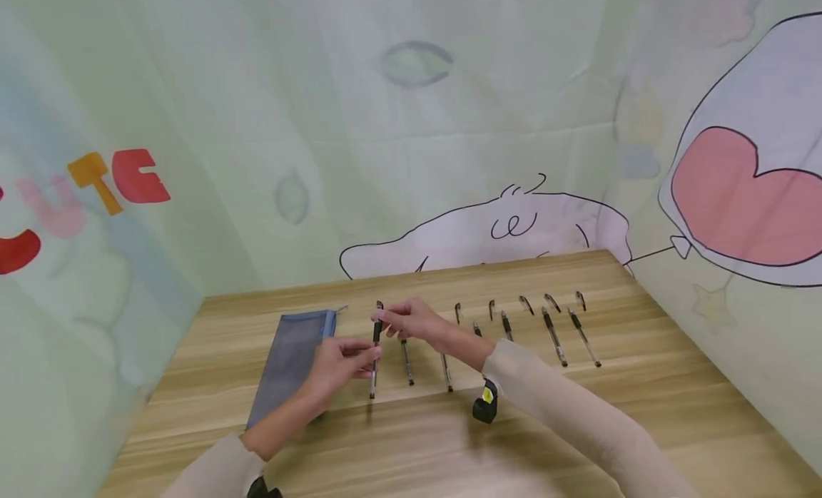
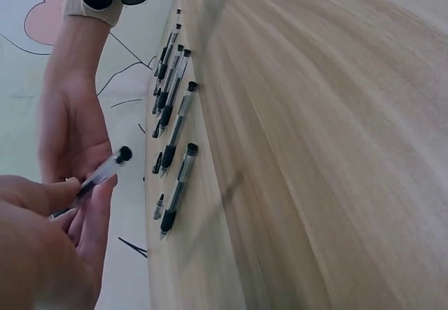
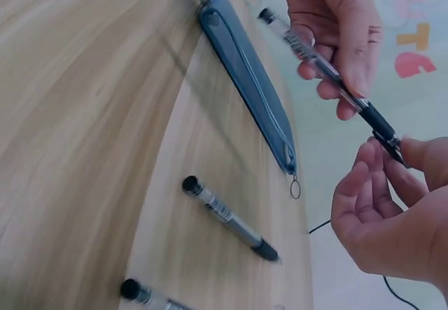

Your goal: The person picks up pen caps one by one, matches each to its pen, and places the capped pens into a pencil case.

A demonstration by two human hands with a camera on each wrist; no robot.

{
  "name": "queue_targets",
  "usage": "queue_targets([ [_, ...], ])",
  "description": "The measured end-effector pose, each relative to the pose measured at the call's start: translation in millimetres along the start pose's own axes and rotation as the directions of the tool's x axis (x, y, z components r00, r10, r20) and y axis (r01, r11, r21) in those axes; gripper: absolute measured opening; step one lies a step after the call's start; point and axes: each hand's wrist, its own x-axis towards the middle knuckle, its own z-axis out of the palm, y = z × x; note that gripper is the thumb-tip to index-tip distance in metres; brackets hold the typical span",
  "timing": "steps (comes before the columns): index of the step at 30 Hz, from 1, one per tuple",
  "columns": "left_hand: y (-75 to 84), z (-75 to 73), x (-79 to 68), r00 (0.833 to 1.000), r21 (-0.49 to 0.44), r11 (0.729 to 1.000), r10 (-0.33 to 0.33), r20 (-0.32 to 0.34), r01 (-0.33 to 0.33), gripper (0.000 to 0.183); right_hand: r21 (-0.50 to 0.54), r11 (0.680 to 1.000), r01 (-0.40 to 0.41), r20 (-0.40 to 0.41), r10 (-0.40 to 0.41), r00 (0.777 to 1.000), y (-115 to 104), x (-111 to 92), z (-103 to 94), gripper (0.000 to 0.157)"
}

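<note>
Over the table, my left hand point(image 1: 337, 366) pinches the clear barrel of a black gel pen point(image 3: 297, 44) between thumb and fingers. The pen stands tilted, its black end plug low and its black grip high. My right hand point(image 1: 414, 319) pinches the black cap point(image 3: 388, 149) at the pen's upper end, where cap and grip meet. Under the hands, an uncapped gel pen point(image 3: 231, 219) lies on the wood. Left of my left hand is a blue-grey zippered pencil case point(image 1: 289, 362), partly hidden by that hand.
Several uncapped pens point(image 1: 554, 337) lie in a row to the right on the wooden table point(image 1: 578, 427). Loose black caps point(image 1: 491, 310) lie behind them. A printed curtain point(image 1: 257, 91) closes off the table's back and sides. A ring point(image 3: 295, 187) hangs from the case's zip.
</note>
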Motion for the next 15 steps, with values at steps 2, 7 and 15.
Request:
queue_targets([
  [2,-2.0,-1.1,-0.3,1.0,0.002,1.0,0.006,-0.001,-0.006,0.031,0.021,1.0,-0.003,0.023,0.003,1.0,3.1,-0.1,-1.9,0.035],
  [7,-8.6,-5.7,1.8,0.999,0.002,0.999,-0.04,-0.035,0.04,0.029,0.044,0.999,-0.027,0.042,0.025,0.999,10.8,-1.4,-10.6,0.037],
  [15,-15.3,-13.0,10.8,0.986,0.016,0.992,-0.125,-0.108,0.127,0.028,0.073,0.996,-0.056,0.06,0.052,0.997,18.3,-8.9,-27.4,0.04],
])
